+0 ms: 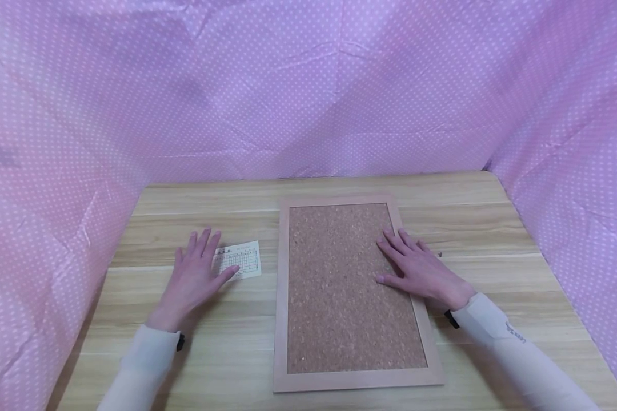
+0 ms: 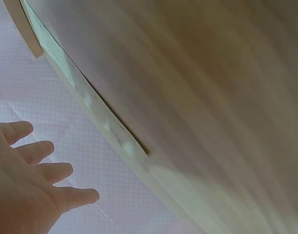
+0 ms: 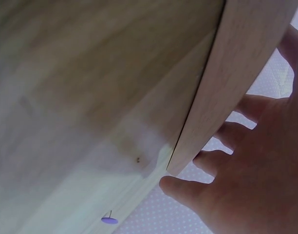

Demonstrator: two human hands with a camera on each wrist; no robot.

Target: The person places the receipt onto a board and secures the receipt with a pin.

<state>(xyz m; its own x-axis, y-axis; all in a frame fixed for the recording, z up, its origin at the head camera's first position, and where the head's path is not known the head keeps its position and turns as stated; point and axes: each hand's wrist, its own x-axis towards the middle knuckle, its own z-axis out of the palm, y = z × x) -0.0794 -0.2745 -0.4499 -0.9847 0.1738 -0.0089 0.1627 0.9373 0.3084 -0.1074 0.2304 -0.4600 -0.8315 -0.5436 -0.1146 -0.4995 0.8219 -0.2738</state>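
Note:
A cork board [image 1: 347, 285] in a light wooden frame lies flat on the table, long side pointing away from me. My right hand [image 1: 416, 265] is over its right frame edge, fingers spread and nearly straight, fingertips over the cork. In the right wrist view the frame's side [image 3: 227, 73] runs past the fingers. To the left of the board lies a small pale card [image 1: 247, 260] printed with a grid. My left hand [image 1: 192, 277] is spread beside it, covering its left end, with the thumb over the lower part. Neither hand grips anything.
A purple push pin [image 3: 109, 220] lies on the table to the right of the board. The wood-grain table [image 1: 493, 240] is bordered by pink dotted cloth [image 1: 308, 114] at the back and both sides. A strap with a dark piece circles each wrist.

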